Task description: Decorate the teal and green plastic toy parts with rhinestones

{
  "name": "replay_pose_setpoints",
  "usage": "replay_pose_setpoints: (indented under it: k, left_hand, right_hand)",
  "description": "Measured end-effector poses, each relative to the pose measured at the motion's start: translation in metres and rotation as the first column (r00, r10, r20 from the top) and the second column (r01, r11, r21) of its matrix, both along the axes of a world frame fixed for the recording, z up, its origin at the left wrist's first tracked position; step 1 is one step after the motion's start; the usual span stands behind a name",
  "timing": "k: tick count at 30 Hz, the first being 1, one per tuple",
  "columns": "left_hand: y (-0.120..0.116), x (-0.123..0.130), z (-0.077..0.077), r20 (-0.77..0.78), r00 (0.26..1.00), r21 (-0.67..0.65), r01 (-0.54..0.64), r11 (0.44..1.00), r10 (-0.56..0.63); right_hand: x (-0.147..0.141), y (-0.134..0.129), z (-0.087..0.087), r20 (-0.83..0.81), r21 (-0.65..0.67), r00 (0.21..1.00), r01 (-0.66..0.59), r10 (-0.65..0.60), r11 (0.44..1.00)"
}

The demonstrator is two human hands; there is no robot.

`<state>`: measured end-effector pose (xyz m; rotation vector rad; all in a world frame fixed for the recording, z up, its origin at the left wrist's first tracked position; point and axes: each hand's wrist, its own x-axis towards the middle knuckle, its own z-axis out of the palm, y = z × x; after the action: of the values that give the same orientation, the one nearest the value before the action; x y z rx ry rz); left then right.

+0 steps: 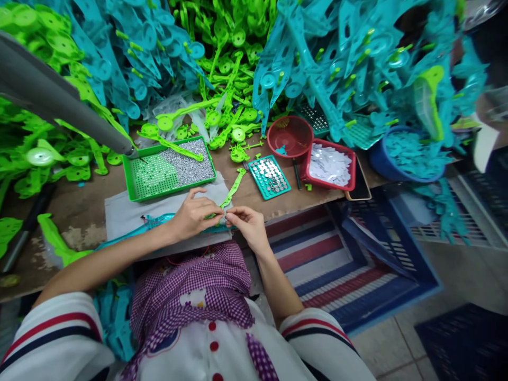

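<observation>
My left hand [192, 216] and my right hand [249, 225] meet over a grey cloth [123, 214] at the table's front edge. Their fingertips are pinched together, nearly touching; whatever they grip is too small to make out. Beneath them lies a teal plastic part [159, 219], partly covered by my left forearm and hand. A slim lime-green plastic arm [235, 188] runs up from just behind the fingertips, its lower end hidden by them. Just beyond my left hand sits a green tray [137, 194] holding many small silvery pieces.
A teal tray of round metal discs [270, 177], a red bowl [289, 137], a red basket of white pieces [329, 182] and a blue tub [381, 172] stand rightward. Teal parts [309, 69] and green parts [51, 32] pile behind. A grey bar [67, 95] slants in from the left.
</observation>
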<state>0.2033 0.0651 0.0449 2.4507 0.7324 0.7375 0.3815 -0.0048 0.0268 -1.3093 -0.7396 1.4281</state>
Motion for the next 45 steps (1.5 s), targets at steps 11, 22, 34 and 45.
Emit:
replay_pose_setpoints:
  k: [11,22,34,45]
  left_hand:
    - [0.005,0.003,-0.001,-0.030,1.000,-0.058,0.000,0.998,-0.002]
    - [0.017,0.020,-0.003,0.008,0.987,-0.211,-0.153,0.965,0.158]
    - [0.025,0.036,-0.030,-0.145,0.972,-0.504,-0.232,0.832,0.183]
    - [0.020,0.036,-0.044,-0.079,0.986,-0.590,-0.168,0.790,0.150]
  right_hand:
    - [0.003,-0.005,-0.004,0.145,0.072,0.989,-0.032,0.022,0.997]
    - [0.037,0.045,-0.002,0.496,0.312,0.818,0.145,-0.291,0.939]
    - [0.033,0.057,-0.029,0.925,0.110,0.372,-0.054,-0.082,0.992]
    - [0.027,0.061,-0.033,0.952,0.069,0.302,-0.078,-0.042,0.995]
